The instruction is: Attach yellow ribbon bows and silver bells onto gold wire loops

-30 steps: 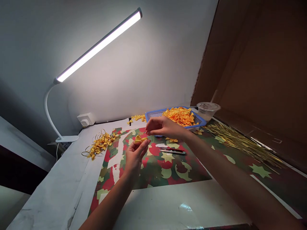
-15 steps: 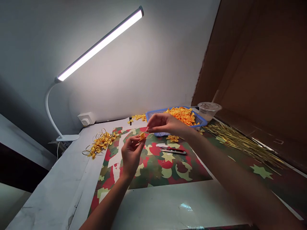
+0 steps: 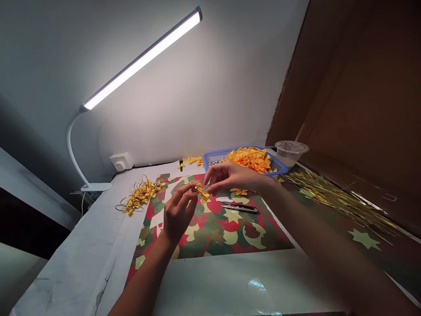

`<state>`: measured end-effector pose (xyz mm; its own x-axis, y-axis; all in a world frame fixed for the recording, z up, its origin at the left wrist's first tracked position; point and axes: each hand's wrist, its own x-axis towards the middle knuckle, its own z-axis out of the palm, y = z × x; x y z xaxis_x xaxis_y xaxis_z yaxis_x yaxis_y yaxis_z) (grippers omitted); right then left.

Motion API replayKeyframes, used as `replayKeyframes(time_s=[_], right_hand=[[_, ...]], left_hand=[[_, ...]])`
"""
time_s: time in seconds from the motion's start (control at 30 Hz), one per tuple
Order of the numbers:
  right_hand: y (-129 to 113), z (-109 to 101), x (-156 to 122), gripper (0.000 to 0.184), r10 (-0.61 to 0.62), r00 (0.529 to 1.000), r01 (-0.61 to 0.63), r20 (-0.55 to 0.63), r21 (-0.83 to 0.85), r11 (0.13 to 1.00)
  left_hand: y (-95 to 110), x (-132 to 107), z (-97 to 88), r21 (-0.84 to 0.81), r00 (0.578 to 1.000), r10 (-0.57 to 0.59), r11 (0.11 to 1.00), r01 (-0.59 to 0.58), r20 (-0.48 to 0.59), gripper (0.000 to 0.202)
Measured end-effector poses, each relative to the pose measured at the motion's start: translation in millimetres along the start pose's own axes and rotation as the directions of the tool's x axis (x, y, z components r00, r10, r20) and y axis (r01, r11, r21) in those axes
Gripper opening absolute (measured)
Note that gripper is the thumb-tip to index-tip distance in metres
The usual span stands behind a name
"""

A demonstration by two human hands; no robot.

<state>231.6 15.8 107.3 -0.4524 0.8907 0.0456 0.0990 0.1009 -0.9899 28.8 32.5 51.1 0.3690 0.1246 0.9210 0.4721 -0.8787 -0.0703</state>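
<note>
A yellow ribbon bow (image 3: 203,193) with a small silver bell (image 3: 194,189) at its left is held up above the patterned sheet. My left hand (image 3: 177,213) pinches the bow at the bell's side. From the right, my right hand (image 3: 228,176) reaches in, its thumb and fingertips bent together at the bow's right end; whether a thin wire is between them is too small to tell. Thread snips (image 3: 240,207) with a red part lie on the sheet just below my right hand. Behind that hand another yellow bow piece (image 3: 239,192) is partly hidden.
A blue basket (image 3: 210,157) heaped with yellow bows (image 3: 250,158) stands at the back, beside a lidded plastic cup (image 3: 291,151). Gold wire ties (image 3: 335,199) lie at right. Finished-looking bows on loops (image 3: 140,195) are piled at left, near a clip lamp (image 3: 141,61).
The bow has turned, and its bell now shows. My right hand's fingertips have come down to the bow's right side. The view has shifted slightly.
</note>
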Motion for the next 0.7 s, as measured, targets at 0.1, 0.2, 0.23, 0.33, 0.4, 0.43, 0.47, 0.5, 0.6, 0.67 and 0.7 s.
replayKeyframes(time_s=[0.1,0.2,0.23,0.33,0.4,0.43,0.47,0.5,0.6,0.67,0.7], right_hand=[[-0.5,2.3,1.3,0.02,0.02,0.999,-0.02,-0.036,0.013,1.0],[-2.8,3.9,0.2,0.019,0.001,0.998,0.0,-0.062,0.013,1.0],[-3.5,4.1,-0.3,0.019,-0.006,0.998,0.007,-0.067,0.012,1.0],[-3.7,3.5,-0.8,0.02,-0.031,0.995,0.033,-0.093,0.022,0.999],[-1.4,1.5,0.7,0.021,-0.057,0.991,0.061,-0.122,0.03,0.998],[0.4,0.0,1.8,0.022,-0.07,0.988,0.075,-0.135,0.029,0.997],[2.7,-1.7,3.1,0.023,-0.08,0.986,0.084,-0.145,0.02,0.996],[5.2,-3.6,4.5,0.024,-0.087,0.984,0.087,-0.154,-0.004,0.996],[12.5,-8.8,7.2,0.024,-0.087,0.98,0.06,-0.177,-0.152,0.987],[15.6,-11.1,7.3,0.022,-0.071,0.983,0.022,-0.17,-0.271,0.962],[16.3,-11.8,6.9,0.021,-0.054,0.986,0.002,-0.156,-0.32,0.948]], left_hand=[[-0.1,1.0,-1.1,0.02,1.0,-0.002,1.0,0.002,-0.006,0.013],[0.9,2.1,-1.5,0.006,1.0,-0.018,1.0,0.018,-0.009,0.013],[1.3,2.4,-1.6,-0.007,1.0,-0.027,1.0,0.027,-0.012,0.013],[3.3,2.9,-1.4,-0.091,0.993,-0.113,0.99,0.112,-0.012,0.013],[5.6,2.7,-0.5,-0.234,0.952,-0.305,0.923,0.304,0.033,0.012],[7.0,2.5,0.4,-0.327,0.892,-0.444,0.833,0.447,0.088,0.01],[8.6,2.2,1.5,-0.406,0.806,-0.571,0.706,0.58,0.159,0.008],[10.4,1.9,3.0,-0.461,0.711,-0.663,0.568,0.682,0.235,0.007],[14.8,1.6,7.6,-0.506,0.524,-0.75,0.295,0.81,0.402,0.013],[16.0,2.3,9.9,-0.501,0.453,-0.748,0.186,0.845,0.486,0.019],[16.0,2.9,10.6,-0.494,0.407,-0.744,0.12,0.861,0.53,0.022]])
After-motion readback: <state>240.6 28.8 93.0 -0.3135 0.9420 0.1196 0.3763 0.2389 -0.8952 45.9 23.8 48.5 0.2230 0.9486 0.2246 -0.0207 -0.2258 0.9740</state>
